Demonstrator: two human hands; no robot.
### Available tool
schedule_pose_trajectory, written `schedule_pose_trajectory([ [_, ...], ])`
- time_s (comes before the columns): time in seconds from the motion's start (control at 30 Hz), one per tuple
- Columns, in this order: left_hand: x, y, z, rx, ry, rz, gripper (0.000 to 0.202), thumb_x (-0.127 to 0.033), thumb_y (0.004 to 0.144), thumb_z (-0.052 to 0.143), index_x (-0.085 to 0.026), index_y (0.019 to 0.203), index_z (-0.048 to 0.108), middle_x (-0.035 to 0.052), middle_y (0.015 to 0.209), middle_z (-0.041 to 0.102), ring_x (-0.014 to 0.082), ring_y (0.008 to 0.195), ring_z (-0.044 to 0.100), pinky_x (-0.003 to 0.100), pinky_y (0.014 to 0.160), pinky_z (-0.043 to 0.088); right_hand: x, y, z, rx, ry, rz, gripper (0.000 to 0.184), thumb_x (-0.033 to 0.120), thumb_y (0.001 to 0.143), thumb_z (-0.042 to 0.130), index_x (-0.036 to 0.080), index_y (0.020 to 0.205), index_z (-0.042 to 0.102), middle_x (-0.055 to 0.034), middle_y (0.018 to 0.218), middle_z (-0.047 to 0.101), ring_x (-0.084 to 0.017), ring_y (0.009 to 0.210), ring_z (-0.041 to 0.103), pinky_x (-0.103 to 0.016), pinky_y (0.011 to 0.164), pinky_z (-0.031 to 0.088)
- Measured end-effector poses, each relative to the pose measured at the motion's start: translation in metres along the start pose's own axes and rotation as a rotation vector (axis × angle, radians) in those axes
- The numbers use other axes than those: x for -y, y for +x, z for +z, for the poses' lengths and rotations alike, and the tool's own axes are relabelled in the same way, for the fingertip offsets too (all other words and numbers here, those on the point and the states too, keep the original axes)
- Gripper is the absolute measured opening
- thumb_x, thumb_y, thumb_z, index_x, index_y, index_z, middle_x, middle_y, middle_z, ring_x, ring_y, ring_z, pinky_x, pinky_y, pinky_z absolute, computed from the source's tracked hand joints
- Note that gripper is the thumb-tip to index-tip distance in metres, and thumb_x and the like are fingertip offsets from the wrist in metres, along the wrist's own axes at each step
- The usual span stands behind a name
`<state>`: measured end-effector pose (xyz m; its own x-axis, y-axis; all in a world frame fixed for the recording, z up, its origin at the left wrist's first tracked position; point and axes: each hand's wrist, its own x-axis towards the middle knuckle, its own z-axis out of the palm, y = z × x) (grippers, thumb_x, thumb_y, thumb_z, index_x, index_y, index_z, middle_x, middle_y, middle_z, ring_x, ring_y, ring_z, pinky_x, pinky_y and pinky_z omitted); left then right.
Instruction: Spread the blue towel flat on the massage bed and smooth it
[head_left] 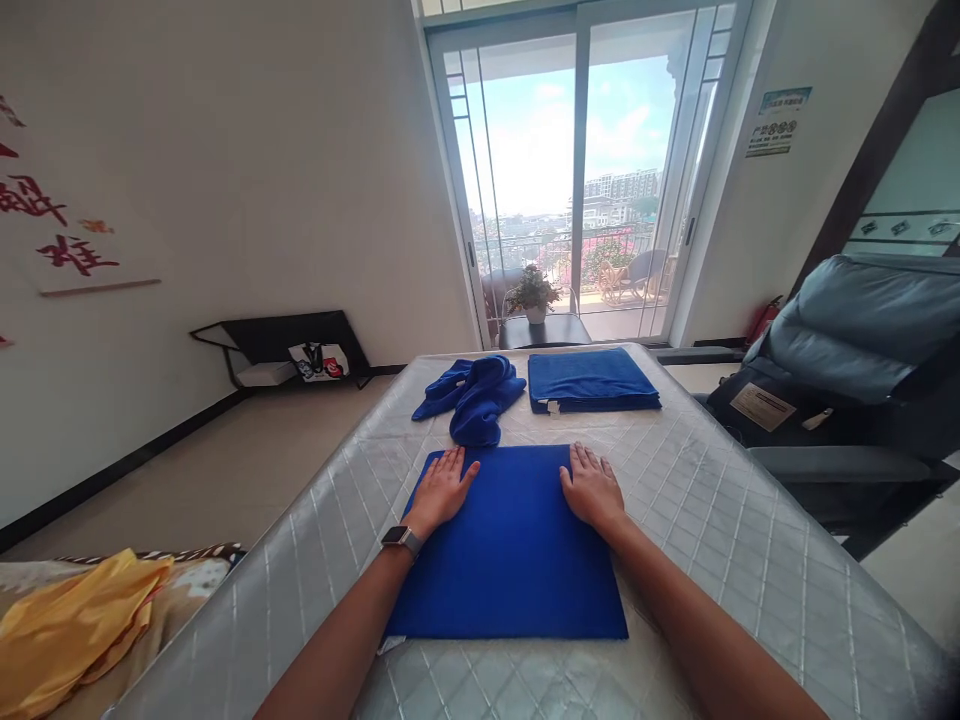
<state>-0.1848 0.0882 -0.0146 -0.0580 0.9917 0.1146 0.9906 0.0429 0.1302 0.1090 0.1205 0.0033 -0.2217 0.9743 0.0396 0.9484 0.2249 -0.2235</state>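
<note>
A blue towel [502,560] lies flat in a neat rectangle in front of me, a white tag at its near left corner. My left hand [444,488], with a watch on the wrist, rests open on its far left part, fingers stretched out. On the far right corner, my right hand [594,485] lies open and flat, thumb spread inward. Just beyond the towel is a crumpled blue cloth [480,395], close to its far edge. To the right of that sits a stack of folded blue towels [592,380], with a small white tag on its near side.
Everything blue lies on a silver quilted mattress [705,540]. A dark recliner [832,370] stands at the right. Yellow fabric [82,630] lies at the lower left. Behind the far edge are a potted plant [534,292] on a small table and a glass sliding door [525,140].
</note>
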Motion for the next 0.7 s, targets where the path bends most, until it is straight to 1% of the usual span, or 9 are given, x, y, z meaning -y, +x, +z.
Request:
schedule_pose_trajectory([
  [0.1,0.028,-0.005,0.000,-0.006,-0.005,-0.066,0.079,-0.062,0.101,0.013,-0.006,0.154,0.030,0.0184,0.161,0.028,0.0279,0.151,0.025,0.047,0.123,0.022,0.000,0.000,-0.001,0.012,-0.019,0.002,0.065,0.040,0.102,0.023,0.008,0.159,0.023,-0.0087,0.165,0.020,-0.022,0.152,0.018,-0.041,0.123,0.007],
  [0.2,0.039,-0.007,0.002,-0.012,-0.011,-0.086,0.081,-0.063,0.100,0.013,-0.004,0.154,0.028,0.0185,0.162,0.026,0.0279,0.151,0.023,0.045,0.123,0.021,0.000,0.001,0.000,0.015,-0.042,0.001,0.065,0.040,0.102,0.022,0.008,0.159,0.023,-0.0087,0.165,0.020,-0.021,0.152,0.018,-0.041,0.123,0.007],
  [0.33,0.037,-0.007,0.001,-0.016,-0.001,-0.089,0.084,-0.064,0.099,0.013,-0.002,0.155,0.026,0.0183,0.163,0.025,0.0283,0.152,0.021,0.042,0.124,0.018,0.000,0.002,0.000,0.008,-0.068,0.002,0.065,0.040,0.102,0.022,0.009,0.159,0.022,-0.0073,0.165,0.020,-0.020,0.151,0.019,-0.040,0.123,0.008],
  [0.5,0.030,-0.010,-0.006,-0.001,-0.040,-0.114,0.088,-0.068,0.098,0.011,-0.003,0.155,0.026,0.0170,0.163,0.024,0.0274,0.152,0.021,0.042,0.124,0.017,-0.002,0.002,0.000,0.023,-0.065,0.009,0.065,0.042,0.103,0.021,0.010,0.159,0.021,-0.0051,0.165,0.020,-0.019,0.152,0.017,-0.041,0.123,0.009],
  [0.7,0.024,-0.013,-0.013,0.020,-0.030,-0.120,0.085,-0.064,0.099,0.014,0.001,0.155,0.023,0.0182,0.164,0.022,0.0279,0.153,0.019,0.041,0.125,0.014,-0.002,0.002,0.001,0.027,-0.081,0.010,0.065,0.043,0.103,0.020,0.012,0.160,0.020,-0.0065,0.166,0.018,-0.018,0.152,0.015,-0.041,0.123,0.009],
])
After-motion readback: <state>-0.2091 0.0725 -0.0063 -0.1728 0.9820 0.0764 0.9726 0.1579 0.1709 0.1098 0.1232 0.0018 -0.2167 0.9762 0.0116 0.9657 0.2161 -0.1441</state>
